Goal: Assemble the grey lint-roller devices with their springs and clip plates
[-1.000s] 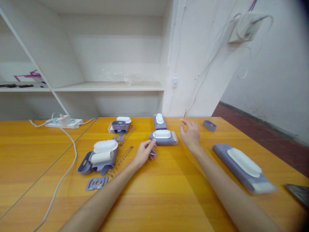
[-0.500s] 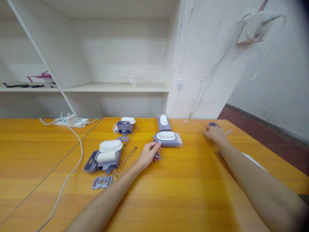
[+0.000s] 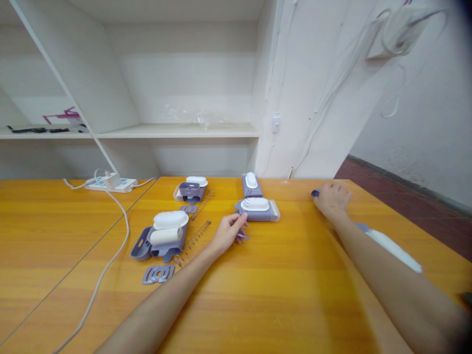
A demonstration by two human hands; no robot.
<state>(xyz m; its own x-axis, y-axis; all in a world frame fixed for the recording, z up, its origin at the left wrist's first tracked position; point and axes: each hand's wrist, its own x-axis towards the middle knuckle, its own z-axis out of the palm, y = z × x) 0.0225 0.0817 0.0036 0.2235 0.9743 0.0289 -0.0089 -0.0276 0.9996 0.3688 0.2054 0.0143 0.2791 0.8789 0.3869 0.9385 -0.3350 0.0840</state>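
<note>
Near the middle of the table, my left hand (image 3: 229,232) is closed in a pinch on a small grey plastic plate (image 3: 242,236), seen almost edge-on. Just beyond it lies a grey holder with a white oval brush (image 3: 255,204) and a coiled spring on top. Farther back stands a similar grey holder with a white brush (image 3: 251,181). My right hand (image 3: 334,200) is stretched to the far right, its fingers curled over a grey plastic part (image 3: 315,192); most of that part is hidden. Under my right forearm, a white and grey piece (image 3: 393,250) partly shows.
On the left are grey holders with white brushes (image 3: 170,220), a white roll (image 3: 165,236), a grey tray (image 3: 141,244), slotted grey plates (image 3: 158,274) and springs (image 3: 198,235). A power strip (image 3: 111,184) with a white cable (image 3: 105,268) lies farther left. Shelves (image 3: 177,131) rise behind.
My right hand has shifted slightly right and turned, and the grey part now peeks out at its left side. The left hand keeps its pinch in place. The view has moved a little.
</note>
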